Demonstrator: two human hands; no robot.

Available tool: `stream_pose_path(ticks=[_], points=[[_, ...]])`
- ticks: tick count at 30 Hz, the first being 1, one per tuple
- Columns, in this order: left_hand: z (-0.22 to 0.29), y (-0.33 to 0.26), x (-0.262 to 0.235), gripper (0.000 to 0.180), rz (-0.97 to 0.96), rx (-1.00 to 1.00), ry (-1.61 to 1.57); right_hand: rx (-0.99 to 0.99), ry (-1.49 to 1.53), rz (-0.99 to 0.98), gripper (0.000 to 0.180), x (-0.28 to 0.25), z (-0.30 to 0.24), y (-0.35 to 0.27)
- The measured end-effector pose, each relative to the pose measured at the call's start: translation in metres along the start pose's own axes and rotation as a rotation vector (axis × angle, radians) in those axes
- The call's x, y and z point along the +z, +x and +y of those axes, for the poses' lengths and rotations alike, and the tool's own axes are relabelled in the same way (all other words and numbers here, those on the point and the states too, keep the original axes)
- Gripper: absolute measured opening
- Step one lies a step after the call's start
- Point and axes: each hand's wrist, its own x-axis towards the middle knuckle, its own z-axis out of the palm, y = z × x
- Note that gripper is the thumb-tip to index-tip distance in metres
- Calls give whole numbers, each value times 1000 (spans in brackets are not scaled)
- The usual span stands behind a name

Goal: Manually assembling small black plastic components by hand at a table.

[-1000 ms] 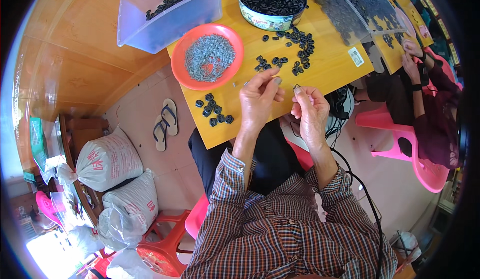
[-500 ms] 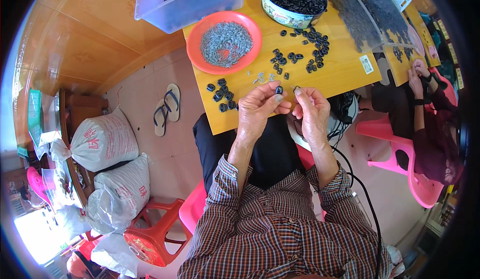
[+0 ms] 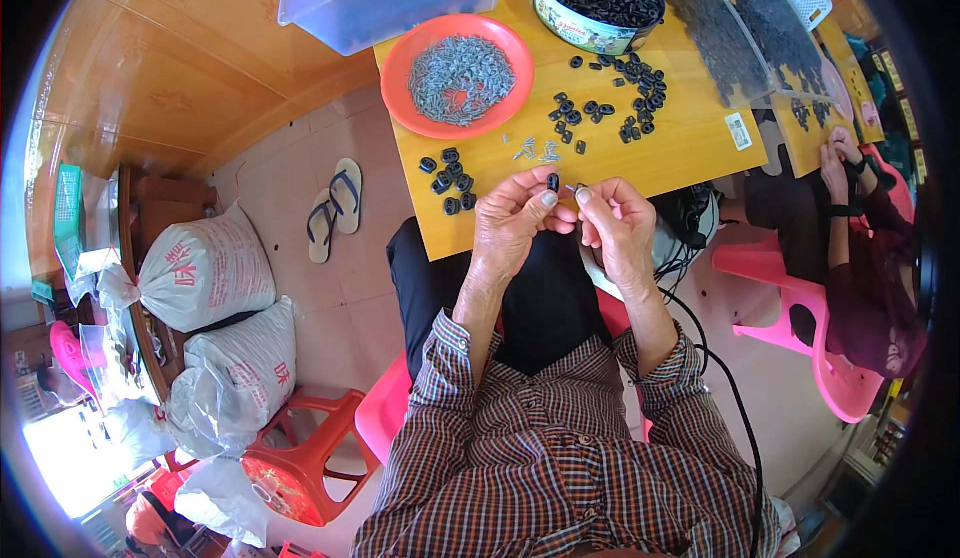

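My L hand pinches a blk oval pc; my R hand grips a tiny thin bit nr it

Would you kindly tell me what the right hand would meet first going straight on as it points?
Most likely the black piece pinched in the left hand, ahead of the right hand, though the depth is hard to judge.

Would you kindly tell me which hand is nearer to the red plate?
The left hand: it is below and slightly right of the red plate in the picture. The right hand is also below, but farther right.
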Motion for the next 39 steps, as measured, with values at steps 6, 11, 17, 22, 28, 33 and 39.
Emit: stream_pose_path(ticks=[6, 11, 17, 22, 28, 33, 39], points=[[0, 1, 4, 29, 5, 37, 109, -12, -38, -4, 16, 5, -3, -1], [-1, 1, 3, 30, 12, 51, 134, -1, -47, -3, 16, 5, -4, 0], [-1, 0, 4, 30, 23, 57, 190, -1, -91, 1, 16, 2, -3, 0], [-3, -1, 3, 30, 20, 80, 238, -15, -132, 9, 17, 3, -3, 0], [-2, -1, 5, 28, 37, 81, 234, 8, -122, -4, 17, 4, -4, 0], [-5, -1, 2, 27, 15, 92, 242, 14, -112, -3, 18, 3, -2, 0], [-6, 0, -1, 27, 5, 96, 253, 24, -87, -27, 18, 2, 0, 1]])
